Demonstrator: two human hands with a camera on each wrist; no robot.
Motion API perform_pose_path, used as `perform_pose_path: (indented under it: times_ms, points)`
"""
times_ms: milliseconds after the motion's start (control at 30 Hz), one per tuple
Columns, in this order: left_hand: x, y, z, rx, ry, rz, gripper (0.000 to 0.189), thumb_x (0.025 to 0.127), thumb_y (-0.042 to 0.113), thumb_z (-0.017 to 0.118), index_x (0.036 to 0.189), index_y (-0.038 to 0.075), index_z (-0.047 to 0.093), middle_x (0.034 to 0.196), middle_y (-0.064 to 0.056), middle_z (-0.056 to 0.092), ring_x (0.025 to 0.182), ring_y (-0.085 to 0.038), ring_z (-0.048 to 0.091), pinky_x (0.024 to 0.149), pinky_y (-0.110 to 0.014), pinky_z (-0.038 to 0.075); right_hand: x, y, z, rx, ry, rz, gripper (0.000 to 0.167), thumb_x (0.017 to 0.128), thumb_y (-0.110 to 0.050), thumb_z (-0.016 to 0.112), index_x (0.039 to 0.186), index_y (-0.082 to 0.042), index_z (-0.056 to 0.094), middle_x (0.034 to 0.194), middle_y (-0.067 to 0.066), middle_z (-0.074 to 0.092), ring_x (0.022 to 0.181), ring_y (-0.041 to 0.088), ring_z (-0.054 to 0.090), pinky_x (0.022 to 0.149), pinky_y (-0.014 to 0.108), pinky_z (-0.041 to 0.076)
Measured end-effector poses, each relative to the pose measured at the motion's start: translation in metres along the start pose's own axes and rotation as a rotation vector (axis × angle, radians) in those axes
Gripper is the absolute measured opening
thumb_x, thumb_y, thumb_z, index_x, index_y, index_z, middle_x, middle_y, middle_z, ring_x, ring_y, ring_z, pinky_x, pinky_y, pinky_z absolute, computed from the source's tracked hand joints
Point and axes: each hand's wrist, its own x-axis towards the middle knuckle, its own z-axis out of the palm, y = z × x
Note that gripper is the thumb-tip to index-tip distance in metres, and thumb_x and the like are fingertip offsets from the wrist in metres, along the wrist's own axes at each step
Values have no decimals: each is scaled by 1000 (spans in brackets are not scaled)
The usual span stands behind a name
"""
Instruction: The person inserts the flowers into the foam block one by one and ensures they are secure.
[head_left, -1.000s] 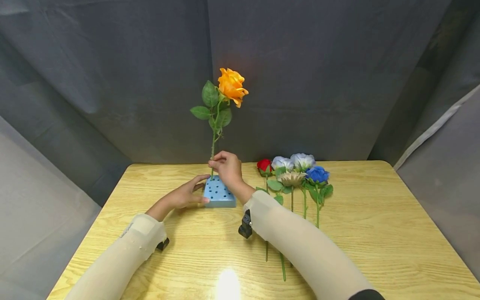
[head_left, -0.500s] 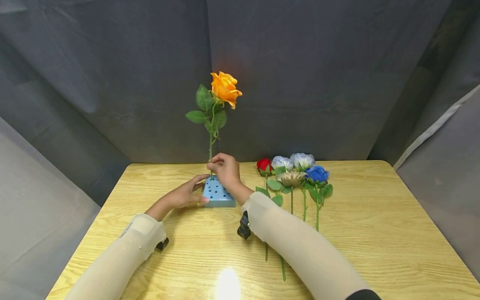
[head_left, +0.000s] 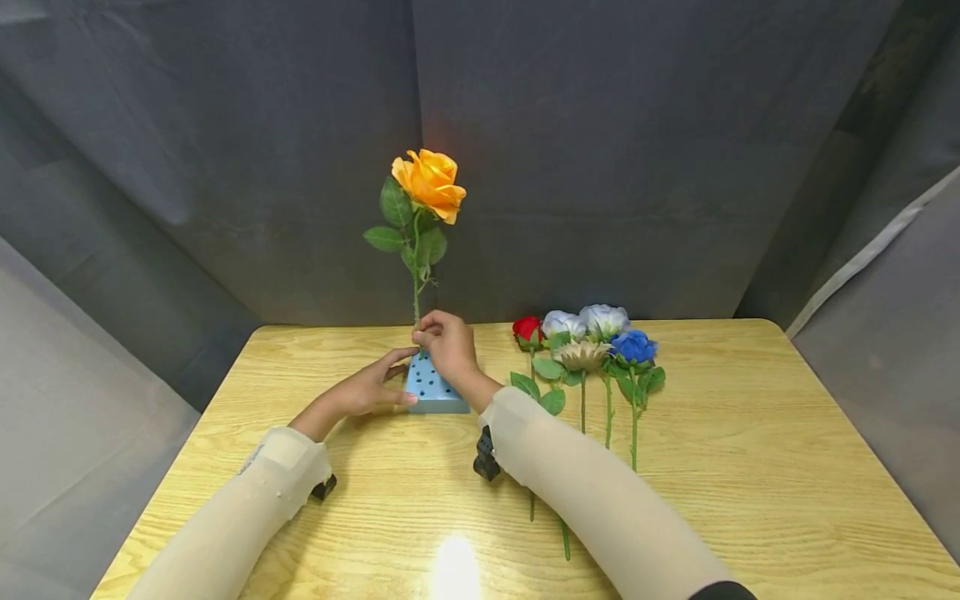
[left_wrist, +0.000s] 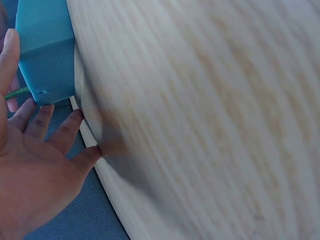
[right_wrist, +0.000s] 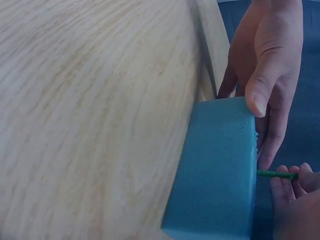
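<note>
An orange rose (head_left: pixel 430 183) with green leaves stands nearly upright at the back of the light blue block (head_left: pixel 438 406), whose top has several holes. My right hand (head_left: pixel 452 348) pinches its stem low down, just above the block. In the right wrist view the green stem (right_wrist: pixel 272 174) meets the block's holed face; how deep it sits is hidden. My left hand (head_left: pixel 360 392) rests against the block's left side, thumb at the front corner and forefinger near the back. The left wrist view has its straight fingers (left_wrist: pixel 62 135) spread beside the block.
Right of the block lie several flowers: a red rose (head_left: pixel 527 330), pale flowers (head_left: pixel 604 321), a beige flower (head_left: pixel 582 357) and a blue flower (head_left: pixel 634 347). Their stems point toward the front, partly under my right forearm (head_left: pixel 592 483). A dark curtain (head_left: pixel 600 167) hangs behind the wooden table (head_left: pixel 750 433).
The orange rose has swung left and sunk a little, becoming more upright. My right hand has moved slightly down and left with the stem. My left hand has stayed in place.
</note>
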Motion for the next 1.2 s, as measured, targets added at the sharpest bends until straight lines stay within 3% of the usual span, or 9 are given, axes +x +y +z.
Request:
perform_pose_path:
  times_ms: [200,567,1200]
  points:
    - [0,-1,-1,-8,-4,2,93,97,16,74,166,11,12,172,-18,3,156,-48,10,116,-61,35,-4,6,2,-81,-25,-15,4,96,-11,74,98,-8,72,94,6,76,84,18,69,71,31,55]
    - [0,-3,-1,-8,-11,3,94,97,18,74,166,12,11,172,-17,2,155,-49,10,116,-60,36,-4,7,1,-87,-36,-17,5,96,-11,75,96,-8,71,93,6,74,83,18,68,73,32,55]
    - [1,0,-2,-10,-13,4,95,97,15,74,166,11,10,173,-16,4,155,-48,11,116,-60,36,-4,2,-4,-84,-73,46,15,96,-16,75,108,-6,76,102,8,76,89,20,71,78,34,58]
